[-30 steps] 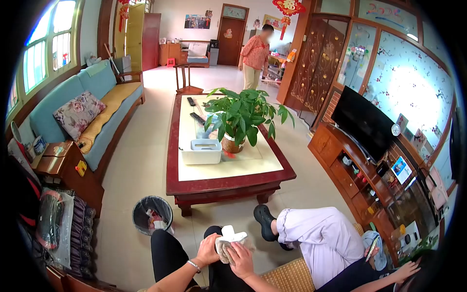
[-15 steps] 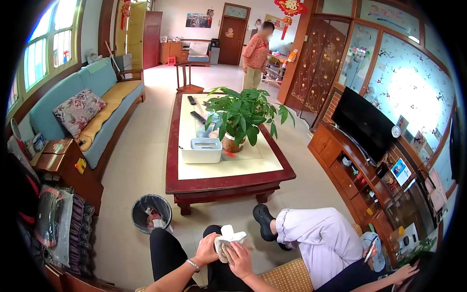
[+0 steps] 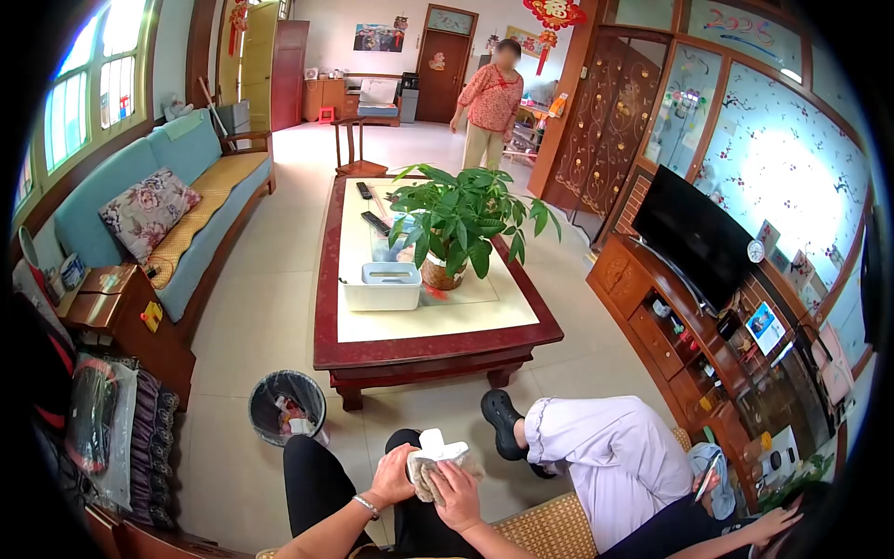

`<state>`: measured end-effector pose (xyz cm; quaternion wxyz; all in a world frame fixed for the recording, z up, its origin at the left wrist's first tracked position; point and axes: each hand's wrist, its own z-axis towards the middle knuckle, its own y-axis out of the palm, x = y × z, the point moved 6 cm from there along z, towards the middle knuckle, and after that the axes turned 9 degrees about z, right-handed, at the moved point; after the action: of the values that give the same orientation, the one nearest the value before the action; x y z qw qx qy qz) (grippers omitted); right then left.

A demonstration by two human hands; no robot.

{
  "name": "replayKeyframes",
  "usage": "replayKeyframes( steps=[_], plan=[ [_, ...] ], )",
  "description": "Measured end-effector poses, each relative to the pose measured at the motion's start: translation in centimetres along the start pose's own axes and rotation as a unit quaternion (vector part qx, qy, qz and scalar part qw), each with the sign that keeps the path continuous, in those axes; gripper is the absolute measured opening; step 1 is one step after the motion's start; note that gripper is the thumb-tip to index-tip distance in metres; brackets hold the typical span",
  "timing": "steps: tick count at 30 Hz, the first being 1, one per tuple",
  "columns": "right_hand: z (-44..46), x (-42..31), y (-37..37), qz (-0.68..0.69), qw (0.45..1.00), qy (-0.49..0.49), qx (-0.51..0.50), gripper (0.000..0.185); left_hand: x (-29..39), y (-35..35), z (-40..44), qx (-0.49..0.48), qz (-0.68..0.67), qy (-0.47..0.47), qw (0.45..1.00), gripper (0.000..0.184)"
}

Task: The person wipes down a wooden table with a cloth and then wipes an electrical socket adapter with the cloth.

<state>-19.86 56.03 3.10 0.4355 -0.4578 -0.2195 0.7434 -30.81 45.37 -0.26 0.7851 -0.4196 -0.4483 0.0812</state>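
Observation:
Above my lap, my left hand [image 3: 393, 475] has its fingers closed round the left side of a white object [image 3: 434, 449] with a rounded tab sticking up. Its exact kind does not show. My right hand [image 3: 455, 496] presses a greyish-beige cloth [image 3: 421, 479] against the front and right side of the white object. Part of the cloth bunches out past the right fingers. Both palms and the underside of the white object are hidden. A silver bracelet [image 3: 366, 507] circles my left wrist.
A low red-framed table [image 3: 438, 349] stands ahead, bearing a potted plant [image 3: 456, 224], a white box [image 3: 382, 291] and remotes. A lined bin [image 3: 288, 410] sits left of my knees. Beside me on the right sits a person [image 3: 596, 456] holding a phone. Another person [image 3: 491, 98] stands beyond the table.
The standing person has turned more towards the camera, one arm now out to the side. My hands keep their hold on the white object and cloth, almost unmoved.

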Motion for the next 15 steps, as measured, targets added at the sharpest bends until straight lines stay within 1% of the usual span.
replayKeyframes(
  steps=[7, 9, 15],
  plan=[
    [0.0, 0.1, 0.0, 0.004, 1.0, -0.004, 0.002, 0.041, 0.4, -0.3, 0.1, 0.003, -0.009, 0.008, 1.0, 0.059],
    [0.0, 0.1, 0.0, 0.004, 1.0, -0.007, 0.004, 0.041, 0.7, -0.7, 0.1, 0.02, -0.001, 0.02, 1.0, 0.057],
    [0.0, 0.2, 0.1, 0.0, 1.0, -0.006, 0.001, 0.04, 1.1, -1.0, 0.3, 0.016, -0.01, 0.017, 1.0, 0.054]
  ],
)
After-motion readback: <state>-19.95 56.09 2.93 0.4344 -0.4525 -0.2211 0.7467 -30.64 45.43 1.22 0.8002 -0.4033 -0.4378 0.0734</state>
